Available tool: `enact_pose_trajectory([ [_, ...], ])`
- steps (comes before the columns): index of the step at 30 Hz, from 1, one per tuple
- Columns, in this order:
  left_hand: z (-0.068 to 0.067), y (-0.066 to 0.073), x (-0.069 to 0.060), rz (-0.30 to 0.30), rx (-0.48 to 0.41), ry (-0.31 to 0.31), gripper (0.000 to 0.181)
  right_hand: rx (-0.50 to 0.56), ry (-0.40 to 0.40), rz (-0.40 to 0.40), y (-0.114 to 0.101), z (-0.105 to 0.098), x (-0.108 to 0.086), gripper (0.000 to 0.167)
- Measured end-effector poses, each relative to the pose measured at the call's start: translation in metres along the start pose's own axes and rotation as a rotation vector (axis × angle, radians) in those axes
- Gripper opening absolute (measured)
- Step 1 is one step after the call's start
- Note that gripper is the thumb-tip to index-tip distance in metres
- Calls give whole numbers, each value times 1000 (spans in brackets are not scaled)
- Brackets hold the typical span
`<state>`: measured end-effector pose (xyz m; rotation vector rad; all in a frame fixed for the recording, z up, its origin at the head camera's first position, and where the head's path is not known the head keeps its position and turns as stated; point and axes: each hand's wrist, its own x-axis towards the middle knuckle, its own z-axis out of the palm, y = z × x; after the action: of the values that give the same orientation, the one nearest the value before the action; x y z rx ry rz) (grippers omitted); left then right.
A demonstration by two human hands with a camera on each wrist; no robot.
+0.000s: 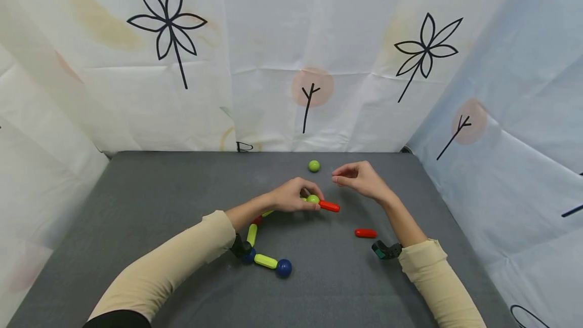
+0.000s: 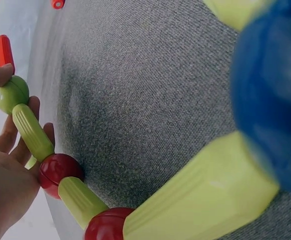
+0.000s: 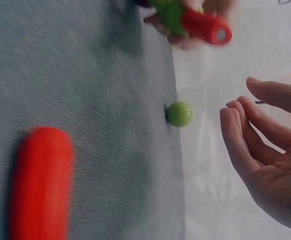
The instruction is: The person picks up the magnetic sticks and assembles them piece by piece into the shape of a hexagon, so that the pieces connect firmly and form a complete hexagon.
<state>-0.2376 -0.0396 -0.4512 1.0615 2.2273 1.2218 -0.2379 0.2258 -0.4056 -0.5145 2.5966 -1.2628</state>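
Observation:
My left hand pinches a green ball at one end of a chain of toy balls and rods. A red rod sticks out of this ball to the right. From the ball the chain runs through yellow-green rods and dark red balls, then to blue balls nearer the front. The left forearm hides part of it in the head view. To the right of the red rod, my right hand hovers above the table, its fingers loosely curved and holding nothing.
A loose green ball sits near the table's back edge, beyond both hands. Another red rod lies on the grey tabletop, left of my right forearm. Printed white cloth hangs behind and along the sides.

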Motion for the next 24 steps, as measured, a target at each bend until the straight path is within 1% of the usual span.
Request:
enact_pose_trajectory([
  [3, 0, 0, -1, 8, 1, -2, 20, 31, -4, 42, 3, -1, 20, 36],
  [8, -1, 1, -2, 22, -6, -8, 22, 118, -56, 114, 11, 3, 51, 41],
  [12, -1, -1, -1, 30, -16, -13, 22, 158, -103, 109, 17, 9, 70, 47],
  [17, -3, -5, 0, 44, -20, -27, 22, 120, -132, 112, 25, 16, 87, 54],
  [21, -7, -6, 1, 54, -36, -58, 25, 60, -128, 101, 29, 20, 94, 50],
  [24, -10, -6, 1, 50, -56, -78, 26, 11, -117, 60, 30, 24, 97, 45],
])
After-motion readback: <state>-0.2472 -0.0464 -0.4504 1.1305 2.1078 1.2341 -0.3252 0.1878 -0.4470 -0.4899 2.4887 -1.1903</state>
